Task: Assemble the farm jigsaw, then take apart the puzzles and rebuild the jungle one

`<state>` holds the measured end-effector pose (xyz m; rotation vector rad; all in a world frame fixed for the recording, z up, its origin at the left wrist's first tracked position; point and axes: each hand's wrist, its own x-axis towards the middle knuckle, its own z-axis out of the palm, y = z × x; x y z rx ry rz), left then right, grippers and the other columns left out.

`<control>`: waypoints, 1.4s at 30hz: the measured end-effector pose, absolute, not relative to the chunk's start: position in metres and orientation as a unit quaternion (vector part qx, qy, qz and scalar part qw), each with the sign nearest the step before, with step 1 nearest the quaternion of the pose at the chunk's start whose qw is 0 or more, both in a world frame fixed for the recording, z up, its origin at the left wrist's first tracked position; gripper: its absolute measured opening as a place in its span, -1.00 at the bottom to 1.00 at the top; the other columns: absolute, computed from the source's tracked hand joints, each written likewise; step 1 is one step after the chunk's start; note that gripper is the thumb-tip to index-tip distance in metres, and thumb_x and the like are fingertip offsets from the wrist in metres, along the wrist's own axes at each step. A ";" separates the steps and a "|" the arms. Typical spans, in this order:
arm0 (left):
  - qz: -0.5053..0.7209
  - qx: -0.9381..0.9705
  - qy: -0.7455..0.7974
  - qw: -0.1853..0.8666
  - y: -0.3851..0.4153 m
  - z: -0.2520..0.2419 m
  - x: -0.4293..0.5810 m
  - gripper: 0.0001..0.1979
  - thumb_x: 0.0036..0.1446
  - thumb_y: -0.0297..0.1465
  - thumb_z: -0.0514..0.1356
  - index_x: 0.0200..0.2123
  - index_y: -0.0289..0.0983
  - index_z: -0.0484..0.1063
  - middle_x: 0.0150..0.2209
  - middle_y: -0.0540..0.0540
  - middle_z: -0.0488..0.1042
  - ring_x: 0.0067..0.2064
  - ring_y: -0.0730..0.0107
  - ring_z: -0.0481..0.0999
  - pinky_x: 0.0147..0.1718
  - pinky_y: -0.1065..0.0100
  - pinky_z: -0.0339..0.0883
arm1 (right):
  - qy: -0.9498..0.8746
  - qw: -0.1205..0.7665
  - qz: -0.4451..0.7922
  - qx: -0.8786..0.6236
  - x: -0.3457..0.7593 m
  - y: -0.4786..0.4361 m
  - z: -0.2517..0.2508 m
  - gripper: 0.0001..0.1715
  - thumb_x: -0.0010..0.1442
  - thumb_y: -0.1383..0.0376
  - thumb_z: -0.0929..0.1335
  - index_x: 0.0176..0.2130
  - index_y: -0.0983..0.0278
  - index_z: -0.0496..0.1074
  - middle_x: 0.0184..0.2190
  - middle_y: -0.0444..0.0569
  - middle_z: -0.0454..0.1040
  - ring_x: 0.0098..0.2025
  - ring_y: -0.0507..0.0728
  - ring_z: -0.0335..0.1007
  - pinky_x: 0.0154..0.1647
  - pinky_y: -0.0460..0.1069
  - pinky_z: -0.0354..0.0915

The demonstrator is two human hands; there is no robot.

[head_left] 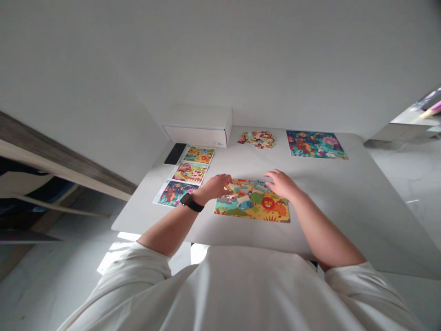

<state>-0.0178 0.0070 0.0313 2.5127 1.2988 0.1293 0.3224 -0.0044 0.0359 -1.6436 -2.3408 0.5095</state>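
Shirt front (262, 285): soft pale cloth in loose folds, nearest my remote view, by the counter's near edge.
Counter (344, 197): smooth, light grey, corners rounded.
Lion picture (279, 213): flat, bright rectangle, inside the counter's near edge, about midway along.
Loose pieces (243, 199): thin, small, some pale-faced, strewn over the lion picture's left and upper parts.
Left hand (216, 185): over the pieces at upper left; I cannot tell whether its fingers pinch one.
Right hand (282, 183): at upper right, fingers curved and loosely parted, nothing seen between them.
Step in hand: handling loose pieces, I judge.
Next move: calls, I judge, for a light fingertip pinch on one thin piece.
Picture sheet (189, 173): flat, three panels, toward the left edge.
Phone (175, 153): dark, slim slab beside it.
Box (196, 135): white, crisp-edged, far left corner.
Piece heap (260, 139): jumbled, red and cream, far edge.
Blue picture (315, 145): flat rectangle, far right corner.
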 end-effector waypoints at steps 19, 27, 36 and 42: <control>0.211 0.828 0.441 0.272 0.008 0.026 0.028 -0.65 0.27 -0.24 0.34 0.08 -0.22 0.53 0.07 -0.21 0.61 0.10 0.11 0.62 0.20 0.12 0.46 | -0.732 0.149 0.243 -0.618 0.416 -0.056 0.021 -0.49 0.09 0.28 0.56 0.04 0.17 0.51 -0.07 0.05 0.62 -0.03 0.28 0.57 0.05 0.12 0.44; 0.181 0.828 0.484 0.217 0.009 0.017 -0.007 -0.59 0.34 -0.23 0.27 0.18 -0.25 0.51 0.13 -0.24 0.58 0.18 0.05 0.58 0.27 0.07 0.41 | -0.776 0.220 0.222 -0.548 0.364 -0.069 0.035 -0.84 0.29 0.24 0.44 -0.11 0.12 0.61 -0.05 0.08 0.60 0.01 0.28 0.53 0.14 0.13 0.41; 0.048 0.864 0.479 0.146 0.042 0.020 -0.008 -0.51 0.20 -0.22 0.38 0.15 -0.26 0.53 0.04 -0.25 0.61 0.06 0.02 0.62 0.14 0.16 0.43 | -0.763 0.135 0.210 -0.596 0.340 -0.019 0.028 -0.69 0.32 0.22 0.46 0.04 0.18 0.63 0.05 0.13 0.62 0.04 0.27 0.57 0.16 0.12 0.41; -0.033 0.858 0.472 0.198 0.074 0.027 0.005 -0.55 0.01 -0.11 0.49 -0.07 -0.19 0.60 -0.18 -0.09 0.68 -0.15 0.19 0.65 -0.21 0.38 0.38 | -0.756 0.007 0.237 -0.611 0.318 0.029 0.025 -0.61 0.12 0.20 0.59 -0.03 0.15 0.65 -0.11 0.03 0.68 -0.10 0.22 0.59 -0.05 0.02 0.42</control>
